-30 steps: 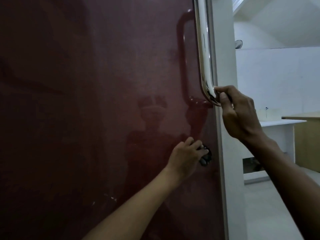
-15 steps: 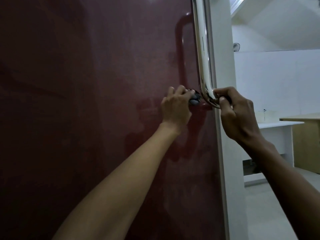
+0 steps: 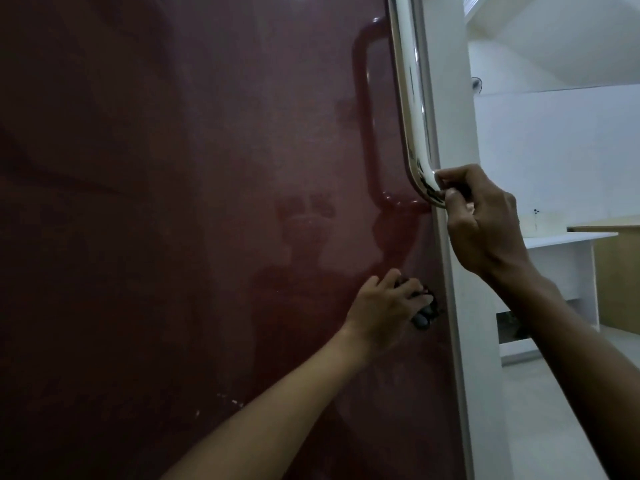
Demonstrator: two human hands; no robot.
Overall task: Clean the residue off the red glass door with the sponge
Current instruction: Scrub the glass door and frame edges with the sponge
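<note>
The dark red glass door [image 3: 173, 237] fills the left and middle of the head view, with faint hazy smears and a few white specks low down. My left hand [image 3: 384, 308] grips a dark sponge [image 3: 424, 311] and presses it against the glass near the door's right edge, below the handle. A chrome tube handle [image 3: 412, 109] runs down the door's right side. My right hand [image 3: 485, 220] grips the curved lower end of that handle.
The white door edge [image 3: 450, 271] stands right of the glass. Beyond it lie a pale room, a white counter [image 3: 561, 242], a wooden cabinet [image 3: 620, 278] at far right and a light floor [image 3: 554, 427].
My left hand has dropped with the sponge from beside the handle's lower bend to a spot well below it on the glass. My right hand stays on the handle.
</note>
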